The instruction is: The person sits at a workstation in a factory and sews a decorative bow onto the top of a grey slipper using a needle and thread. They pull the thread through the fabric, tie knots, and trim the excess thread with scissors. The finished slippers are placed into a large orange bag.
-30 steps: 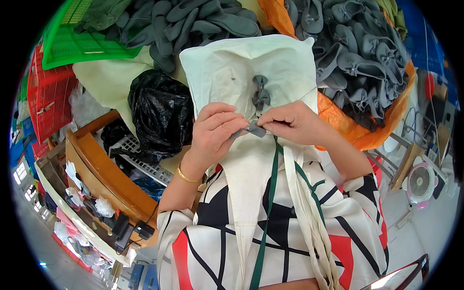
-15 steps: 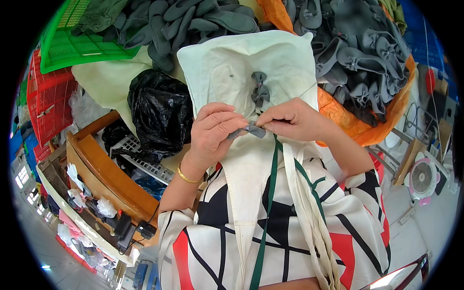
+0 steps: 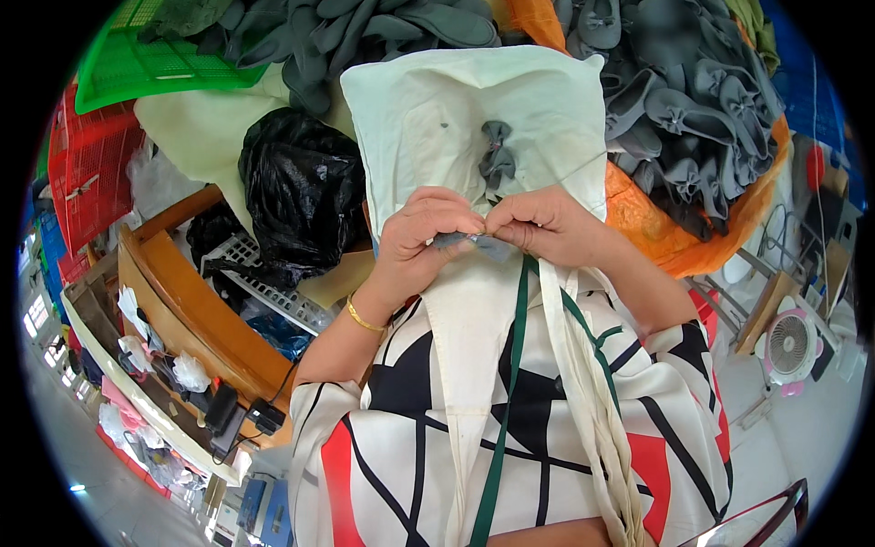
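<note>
A small grey fabric bow [image 3: 493, 249] is held between my hands, low over a white cloth [image 3: 392, 118] spread in front of me. My left hand [image 3: 421, 233] is closed, its thumb and fingers pinching the bow's left side. From the right, my right hand [image 3: 551, 228] pinches at the bow's middle, its fingertips meeting those of the left. A thin thread-like line runs up and right from behind the right hand. Just beyond the fingers, loose grey bows [image 3: 497, 157] lie on the white cloth. The fingers hide part of the held bow.
Grey shoes with bows [image 3: 679, 114] fill an orange sack [image 3: 652, 219] at far right. More grey shoes [image 3: 365, 32] are heaped at the back, near a green basket [image 3: 137, 64]. A black plastic bag [image 3: 301, 201] and wooden furniture [image 3: 196, 314] stand left. A fan [image 3: 789, 345] is at right.
My fingertips have come together over the held bow, covering more of it. The left hand has shifted slightly right; the whole view has moved a little.
</note>
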Demonstrator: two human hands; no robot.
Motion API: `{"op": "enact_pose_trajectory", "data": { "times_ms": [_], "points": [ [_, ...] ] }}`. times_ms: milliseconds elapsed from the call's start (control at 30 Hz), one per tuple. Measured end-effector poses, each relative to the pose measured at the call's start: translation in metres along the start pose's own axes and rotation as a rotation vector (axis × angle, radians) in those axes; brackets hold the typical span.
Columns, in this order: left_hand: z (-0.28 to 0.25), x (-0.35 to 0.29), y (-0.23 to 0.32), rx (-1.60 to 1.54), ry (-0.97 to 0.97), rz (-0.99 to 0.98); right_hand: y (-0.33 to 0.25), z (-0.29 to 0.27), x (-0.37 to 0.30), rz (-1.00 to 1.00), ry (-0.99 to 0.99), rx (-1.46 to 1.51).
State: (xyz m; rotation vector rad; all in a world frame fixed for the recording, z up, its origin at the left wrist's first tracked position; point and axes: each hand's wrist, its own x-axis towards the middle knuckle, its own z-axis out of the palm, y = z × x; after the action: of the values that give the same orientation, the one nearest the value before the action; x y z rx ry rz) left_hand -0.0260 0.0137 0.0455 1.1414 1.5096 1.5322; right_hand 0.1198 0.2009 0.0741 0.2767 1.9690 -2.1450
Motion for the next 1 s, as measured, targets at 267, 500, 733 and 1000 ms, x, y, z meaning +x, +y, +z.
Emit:
{"op": "enact_pose_trajectory", "data": {
  "times_ms": [267,500,733,1000],
  "points": [
    [0.002,0.002,0.002,0.028,0.005,0.0,0.003,0.003,0.0,-0.011,-0.002,-0.065],
    [0.004,-0.001,-0.001,-0.03,0.018,-0.04,0.003,-0.004,0.002,0.077,-0.086,0.051],
    [0.003,-0.002,0.0,-0.068,0.007,-0.06,0.013,-0.012,0.003,0.091,-0.174,0.149],
    [0.003,-0.002,0.0,-0.085,0.005,-0.047,0.014,-0.013,0.001,0.111,-0.172,0.143]
  ]
}}
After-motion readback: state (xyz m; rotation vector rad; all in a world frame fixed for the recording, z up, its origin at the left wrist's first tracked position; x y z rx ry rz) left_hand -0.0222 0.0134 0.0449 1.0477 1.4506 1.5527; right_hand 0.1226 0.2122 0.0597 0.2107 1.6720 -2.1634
